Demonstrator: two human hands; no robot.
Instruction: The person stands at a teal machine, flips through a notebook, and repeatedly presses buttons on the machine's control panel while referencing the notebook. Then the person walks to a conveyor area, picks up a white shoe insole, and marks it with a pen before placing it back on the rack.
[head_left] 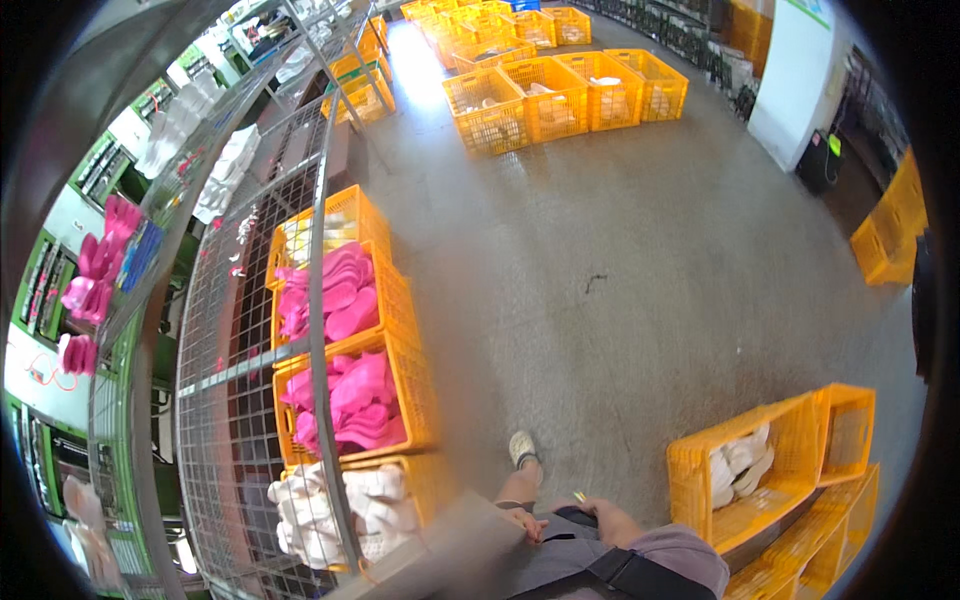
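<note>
Low in the head view, my left hand (527, 523) is in front of my body, its fingers curled. A blurred grey surface (470, 545) close to the camera covers part of that arm, and what the fingers hold, if anything, is hidden. Just to the right, my right hand (592, 504) is closed, with a small yellow thing (580, 496) showing at its fingers; its kind is too small to tell. Neither hand touches the crates nearby. To the left, orange crates (405, 385) hold pink foam shoe pieces (350, 395), and white shoe pieces (345, 510) are heaped nearest me.
A metal mesh rack (240, 330) runs along my left. Orange crates (690, 480) stand close on the right, one with white shoe pieces (740, 465). More crates (555, 95) line up ahead on the grey floor (590, 230). A white pillar (795, 80) rises at far right.
</note>
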